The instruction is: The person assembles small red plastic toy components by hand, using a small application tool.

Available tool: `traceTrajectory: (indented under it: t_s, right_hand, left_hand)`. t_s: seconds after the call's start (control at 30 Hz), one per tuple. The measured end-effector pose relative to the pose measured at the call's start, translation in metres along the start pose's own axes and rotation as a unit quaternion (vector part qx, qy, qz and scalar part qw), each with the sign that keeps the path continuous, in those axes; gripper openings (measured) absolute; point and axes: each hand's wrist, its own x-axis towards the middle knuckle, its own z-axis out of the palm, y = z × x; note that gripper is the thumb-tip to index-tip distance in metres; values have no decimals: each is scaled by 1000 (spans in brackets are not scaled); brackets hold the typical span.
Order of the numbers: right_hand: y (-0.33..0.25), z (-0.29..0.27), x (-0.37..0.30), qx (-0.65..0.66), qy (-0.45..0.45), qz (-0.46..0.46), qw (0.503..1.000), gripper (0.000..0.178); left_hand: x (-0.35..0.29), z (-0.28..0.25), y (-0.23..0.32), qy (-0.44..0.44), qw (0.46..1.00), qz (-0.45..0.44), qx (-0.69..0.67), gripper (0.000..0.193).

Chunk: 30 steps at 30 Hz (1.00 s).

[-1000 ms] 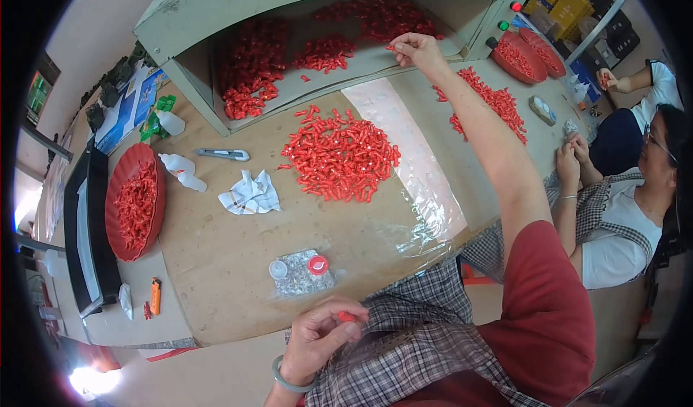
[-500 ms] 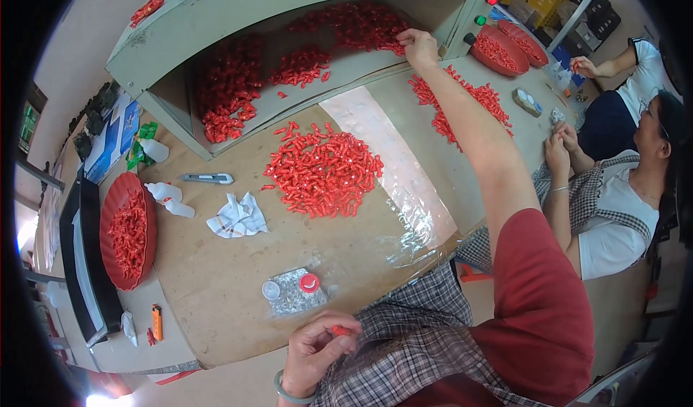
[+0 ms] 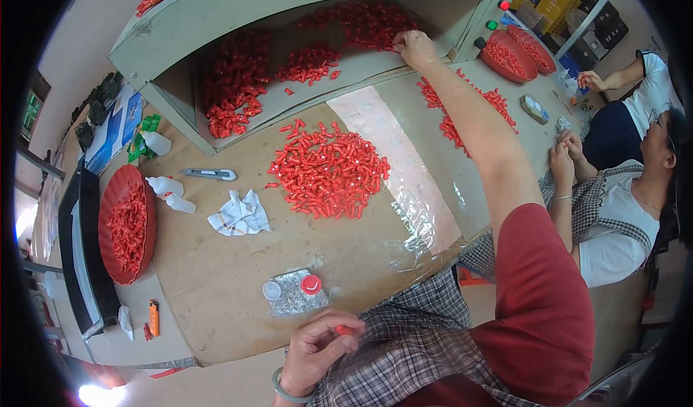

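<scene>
My left hand is by the table's front edge, its fingers closed on a small red plastic piece. My right arm stretches far forward. At its end my right hand is inside the opening of a pale green metal box, fingertips pinched at the right end of the red pieces lying there. Whatever those fingertips hold is hidden. A heap of small red pieces lies on the brown tabletop between my hands. Close to my left hand is a speckled block with a red cap and a small clear cup.
Left stand a red oval tray of pieces, white squeeze bottles, a utility knife, a crumpled cloth and an orange lighter. A clear plastic sheet lies beside the heap. Right, co-workers sit near another red pile.
My right hand has shifted slightly left at the box opening, its fingers still pinched. My left hand keeps its red piece and has barely moved. The whole view has shifted a little.
</scene>
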Motion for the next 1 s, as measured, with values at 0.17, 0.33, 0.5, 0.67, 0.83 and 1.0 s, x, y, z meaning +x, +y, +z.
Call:
traceTrajectory:
  t_s: [0.17, 0.33, 0.5, 0.67, 0.83, 1.0]
  right_hand:
    - [-11, -9, -6, 207, -5, 38, 978, 13]
    - [-45, -58, -73, 575, -130, 62, 805, 17]
    - [-128, -89, -176, 723, -283, 46, 628, 20]
    - [-173, -121, -286, 764, -334, 59, 549, 19]
    - [-191, -119, -355, 753, -374, 92, 533, 17]
    - [-215, -120, -387, 747, -330, 57, 574, 14]
  left_hand:
    - [-6, 2, 1, -1, 1000, 5, 7, 20]
    - [-2, 11, 0, -27, 999, 21, 7, 21]
    - [-16, 27, 1, 58, 990, 130, 21, 15]
    - [-19, 9, -23, 106, 979, 174, 22, 15]
    - [-12, 12, -33, 187, 963, 192, 24, 18]
    - [-14, 16, -46, 218, 949, 218, 60, 21]
